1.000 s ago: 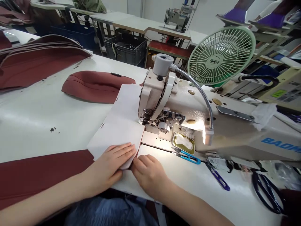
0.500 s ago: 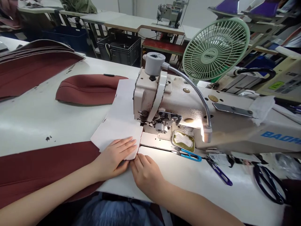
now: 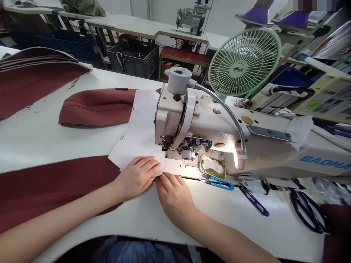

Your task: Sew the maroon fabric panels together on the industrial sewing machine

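A white sheet-like panel (image 3: 139, 128) with small notch marks lies across the table and reaches the needle area of a sewing machine (image 3: 175, 120). My left hand (image 3: 139, 175) rests on its near end, fingers stretched out flat over the surface; its thumb is hidden. At the panel's near corner, my right hand (image 3: 174, 193) has its fingers closed in a pinch on the edge. Both hands are close together, just in front of the presser foot area. A dark red fabric panel (image 3: 55, 179) lies beneath my left forearm.
Beyond the white panel sits a stitched dark red piece (image 3: 95, 106); more red panels (image 3: 35, 80) are stacked at left. Right of my hands lie blue thread snips (image 3: 222, 183), purple snips (image 3: 255, 201), black-handled scissors (image 3: 309, 213) and a small tray (image 3: 201, 168). A green fan (image 3: 244, 62) stands behind.
Both hands and the white panel's near end have shifted slightly away from me, toward the machine. The left thumb, visible before at the near edge, is now hidden. The camera view has shifted a little.
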The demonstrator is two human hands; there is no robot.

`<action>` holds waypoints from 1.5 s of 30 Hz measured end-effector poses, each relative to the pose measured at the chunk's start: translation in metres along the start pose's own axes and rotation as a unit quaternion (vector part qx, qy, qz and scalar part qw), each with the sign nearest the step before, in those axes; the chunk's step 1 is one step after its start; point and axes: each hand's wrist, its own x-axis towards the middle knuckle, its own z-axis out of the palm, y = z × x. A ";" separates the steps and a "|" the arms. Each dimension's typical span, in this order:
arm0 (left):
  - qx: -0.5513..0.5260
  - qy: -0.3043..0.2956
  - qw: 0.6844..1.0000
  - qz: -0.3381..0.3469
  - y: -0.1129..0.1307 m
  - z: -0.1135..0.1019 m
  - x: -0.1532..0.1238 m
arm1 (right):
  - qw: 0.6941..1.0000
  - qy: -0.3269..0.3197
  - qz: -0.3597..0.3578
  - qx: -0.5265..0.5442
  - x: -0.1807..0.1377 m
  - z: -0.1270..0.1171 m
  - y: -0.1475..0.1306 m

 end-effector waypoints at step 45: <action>-0.046 0.049 0.991 0.115 -0.099 0.030 0.065 | 0.987 -0.043 0.140 0.063 0.028 -0.002 0.038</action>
